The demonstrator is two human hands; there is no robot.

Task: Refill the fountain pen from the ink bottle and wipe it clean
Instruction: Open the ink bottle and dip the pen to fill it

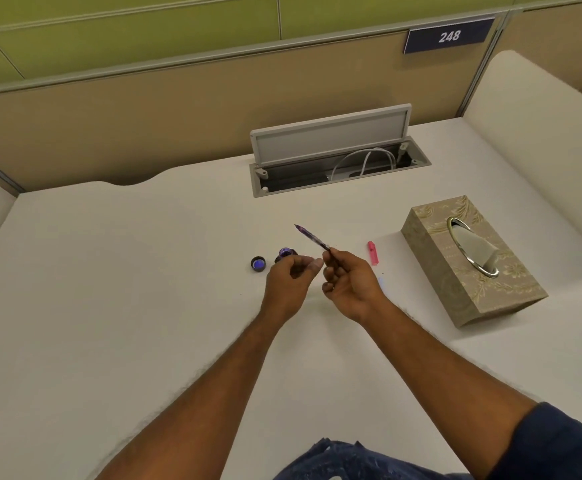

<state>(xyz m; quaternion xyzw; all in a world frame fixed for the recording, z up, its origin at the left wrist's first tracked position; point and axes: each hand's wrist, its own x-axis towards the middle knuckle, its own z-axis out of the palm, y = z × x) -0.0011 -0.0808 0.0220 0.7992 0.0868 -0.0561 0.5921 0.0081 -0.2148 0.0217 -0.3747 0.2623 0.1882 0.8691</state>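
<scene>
So the fountain pen [312, 238] is pinched in the fingers of the right hand [348, 282], held up off the white worktop [144, 271] near the middle of the view, its tip angled up toward about 11 o'clock. The visible part of the pen looks purple and see-through-ish; the lower end is buried in the grip, so that bit can't be made out. The left hand [289, 282] is floating just beside the right one, at its 9 o'clock, fingers loosely curled with thumb and fingertips close together, and whether anything small is held in there can't be told. The open ink bottle [285, 253] is parked on the worktop right behind the left hand, partly hidden by the knuckles, purple ink visible at its mouth. Its cap [258, 264] is lying just beside the bottle at 9 o'clock, turned open side up, with a blue-purple inside. A small pink piece [372, 252], maybe a pen part though it's hard to tell, is lying flat on the worktop at roughly 2 o'clock from the right hand. Further out at 3 o'clock a patterned tissue box [469, 265] is sitting with a tissue [474, 245] poking out of the oval slot. At 12 o'clock a cable hatch [331, 147] in the worktop is propped open, white cables coiled inside, and a plate reading 248 [449, 36] is fixed on the partition behind.
</scene>
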